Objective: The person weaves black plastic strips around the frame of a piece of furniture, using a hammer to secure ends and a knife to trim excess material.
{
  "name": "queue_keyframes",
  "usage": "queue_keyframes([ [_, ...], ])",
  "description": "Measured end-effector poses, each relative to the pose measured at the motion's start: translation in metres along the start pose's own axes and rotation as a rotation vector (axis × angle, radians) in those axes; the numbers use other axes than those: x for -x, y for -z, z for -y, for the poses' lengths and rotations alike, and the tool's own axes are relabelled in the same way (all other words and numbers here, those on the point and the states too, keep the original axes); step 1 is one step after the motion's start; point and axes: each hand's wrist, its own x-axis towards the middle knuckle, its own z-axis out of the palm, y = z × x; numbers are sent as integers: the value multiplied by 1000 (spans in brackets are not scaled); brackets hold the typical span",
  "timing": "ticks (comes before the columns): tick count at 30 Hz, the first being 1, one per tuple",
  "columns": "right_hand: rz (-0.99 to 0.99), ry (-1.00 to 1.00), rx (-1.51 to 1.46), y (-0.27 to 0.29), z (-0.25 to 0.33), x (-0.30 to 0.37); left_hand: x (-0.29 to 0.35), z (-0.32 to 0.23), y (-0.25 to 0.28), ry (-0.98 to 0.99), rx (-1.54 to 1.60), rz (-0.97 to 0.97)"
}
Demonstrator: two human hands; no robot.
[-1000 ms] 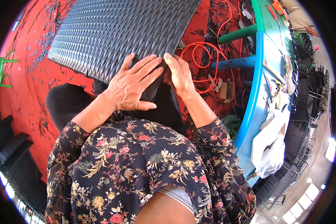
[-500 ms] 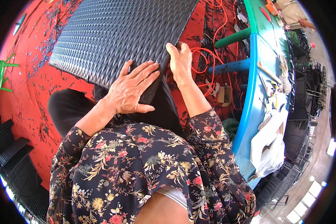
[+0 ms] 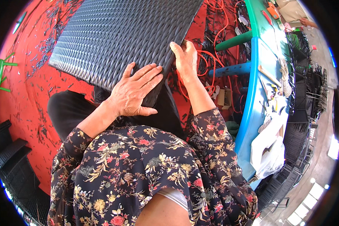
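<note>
The wearer has on a loose black blouse of thin, smooth fabric (image 3: 139,162), printed all over with red and pink blossoms, cream-yellow flowers and grey-green leaves. Its wide floral left sleeve (image 3: 66,154) and matching right sleeve (image 3: 216,132) end on bare forearms; the fingers (image 3: 128,70) are bare too. A whitish cloth band (image 3: 173,199) edges the blouse's opening. The trousers are plain black cloth (image 3: 67,109).

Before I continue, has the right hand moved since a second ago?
Yes: the right hand has moved up the right edge of the woven panel, farther from the left hand.
</note>
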Motion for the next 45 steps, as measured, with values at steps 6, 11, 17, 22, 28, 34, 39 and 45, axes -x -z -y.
queue_keyframes([
  [6,-59,-168,-234,-3,1,-33,0,1,0,11,11,-16],
  [11,-70,-186,-258,-6,-6,-36,1,2,-2,6,13,-17],
  [17,32,-164,-439,-8,-14,-35,2,3,-1,-22,-17,-43],
  [22,122,-263,-709,-6,-18,-38,5,3,-1,-42,-26,-72],
  [28,141,-268,-774,-6,-25,-37,7,4,-3,-49,-13,-75],
  [34,148,-240,-764,-7,-27,-36,8,2,-2,-27,-9,-59],
  [39,230,-321,-1057,-5,-21,-28,9,4,-3,-49,-19,-86],
  [45,247,-355,-1178,-6,0,-11,14,4,11,-96,1,-105],
])
